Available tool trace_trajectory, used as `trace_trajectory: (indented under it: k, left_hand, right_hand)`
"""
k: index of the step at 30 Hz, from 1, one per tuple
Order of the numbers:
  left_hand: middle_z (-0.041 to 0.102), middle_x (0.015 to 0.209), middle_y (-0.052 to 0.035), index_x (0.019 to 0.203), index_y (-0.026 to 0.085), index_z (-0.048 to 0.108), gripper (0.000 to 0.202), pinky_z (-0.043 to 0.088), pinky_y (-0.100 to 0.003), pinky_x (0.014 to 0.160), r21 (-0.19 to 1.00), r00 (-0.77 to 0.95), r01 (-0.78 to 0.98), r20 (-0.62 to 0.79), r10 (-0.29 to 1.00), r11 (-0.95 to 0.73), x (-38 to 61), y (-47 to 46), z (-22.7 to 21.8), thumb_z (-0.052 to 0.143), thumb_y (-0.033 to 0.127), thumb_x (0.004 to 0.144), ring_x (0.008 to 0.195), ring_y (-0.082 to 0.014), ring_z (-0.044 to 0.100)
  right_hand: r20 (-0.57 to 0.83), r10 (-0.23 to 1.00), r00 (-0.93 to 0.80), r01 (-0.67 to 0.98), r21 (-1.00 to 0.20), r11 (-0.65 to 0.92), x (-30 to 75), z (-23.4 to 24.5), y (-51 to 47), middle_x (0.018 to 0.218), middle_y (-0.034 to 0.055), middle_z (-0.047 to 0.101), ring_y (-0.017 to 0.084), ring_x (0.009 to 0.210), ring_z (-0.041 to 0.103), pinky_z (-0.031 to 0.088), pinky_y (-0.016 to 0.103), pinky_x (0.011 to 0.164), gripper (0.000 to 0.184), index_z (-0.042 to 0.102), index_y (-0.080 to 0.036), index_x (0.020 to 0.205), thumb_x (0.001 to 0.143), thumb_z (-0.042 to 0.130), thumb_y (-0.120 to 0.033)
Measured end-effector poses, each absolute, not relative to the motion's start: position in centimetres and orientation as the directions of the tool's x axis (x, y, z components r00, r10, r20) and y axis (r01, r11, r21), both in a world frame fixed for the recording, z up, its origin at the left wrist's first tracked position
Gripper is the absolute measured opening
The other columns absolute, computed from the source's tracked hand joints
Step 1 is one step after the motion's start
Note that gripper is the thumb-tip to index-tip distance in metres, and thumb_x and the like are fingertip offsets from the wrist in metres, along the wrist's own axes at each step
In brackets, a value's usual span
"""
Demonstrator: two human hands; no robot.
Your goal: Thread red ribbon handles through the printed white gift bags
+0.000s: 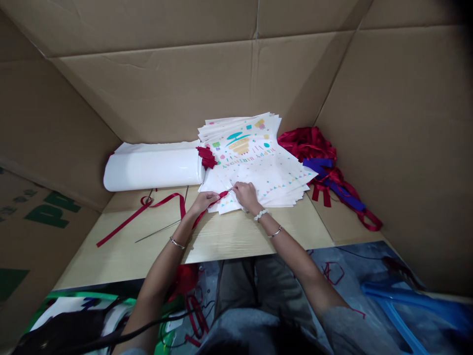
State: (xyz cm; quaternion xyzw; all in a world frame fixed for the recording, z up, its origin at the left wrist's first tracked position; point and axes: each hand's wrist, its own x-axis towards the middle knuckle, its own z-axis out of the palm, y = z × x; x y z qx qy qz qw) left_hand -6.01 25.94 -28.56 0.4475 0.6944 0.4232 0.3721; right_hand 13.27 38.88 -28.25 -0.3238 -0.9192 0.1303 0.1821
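A stack of white printed bags [258, 162] with a birthday pattern lies fanned out on the wooden table [236, 236]. My left hand [205, 200] pinches a red ribbon [155, 209] that trails left across the table. My right hand [246, 194] is closed on a thin metal needle-like tool at the front corner of the top bag, where the ribbon's end meets it. Both hands almost touch at that corner.
A roll of white plastic [151, 170] lies left of the stack, a red bow [207, 157] at its end. A heap of red and blue ribbons [325, 167] sits at the right. A thin metal rod [158, 230] lies on the table. Cardboard walls [399, 138] surround the table.
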Motion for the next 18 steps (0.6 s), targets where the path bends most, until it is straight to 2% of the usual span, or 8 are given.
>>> trace_trajectory:
  k: [5, 8, 13, 18]
  left_hand:
    - [0.062, 0.063, -0.0003, 0.084, 0.012, 0.076, 0.061, 0.028, -0.025, 0.056, 0.922, -0.321, 0.298, -0.147, 0.936, 0.247, -6.0, 25.9, -28.8, 0.080, 0.070, 0.063, 0.056, -0.0113, 0.042]
    - [0.060, 0.061, 0.0004, 0.084, 0.011, 0.076, 0.060, 0.026, -0.024, 0.055, 0.927, -0.303, 0.294, -0.140, 0.943, 0.232, -6.0, 25.8, -28.7, 0.079, 0.069, 0.065, 0.055, -0.0102, 0.039]
    - [0.063, 0.066, -0.0007, 0.084, 0.012, 0.076, 0.059, 0.029, -0.024, 0.057, 0.934, -0.285, 0.288, -0.127, 0.950, 0.211, -6.2, 25.9, -29.1, 0.079, 0.069, 0.066, 0.059, -0.0113, 0.044]
    - [0.061, 0.064, -0.0004, 0.079, 0.013, 0.075, 0.058, 0.028, -0.025, 0.057, 0.929, -0.272, 0.282, -0.161, 0.949, 0.239, -6.4, 26.0, -29.3, 0.079, 0.068, 0.064, 0.059, -0.0114, 0.043]
  right_hand:
    - [0.244, 0.722, -0.647, 0.478, -0.608, 0.634, 13.6, -28.5, 39.3, 0.095, 0.0037, 0.079, 0.020, 0.090, 0.070, 0.040, 0.029, 0.084, 0.019, 0.073, -0.020, 0.094, 0.103, 0.063, -0.033]
    - [0.255, 0.710, -0.657, 0.404, -0.675, 0.617, 13.6, -28.8, 39.7, 0.089, 0.0017, 0.078, 0.017, 0.080, 0.069, 0.041, 0.026, 0.077, 0.019, 0.075, -0.020, 0.089, 0.101, 0.064, -0.031]
    - [0.301, 0.660, -0.688, 0.348, -0.662, 0.664, 13.6, -29.2, 40.1, 0.080, 0.0004, 0.076, 0.016, 0.074, 0.066, 0.040, 0.025, 0.076, 0.025, 0.077, -0.020, 0.088, 0.103, 0.059, -0.028]
    - [0.321, 0.594, -0.738, 0.345, -0.577, 0.740, 13.6, -29.6, 40.3, 0.094, 0.0030, 0.079, 0.017, 0.086, 0.070, 0.038, 0.027, 0.085, 0.028, 0.076, -0.019, 0.092, 0.106, 0.053, -0.027]
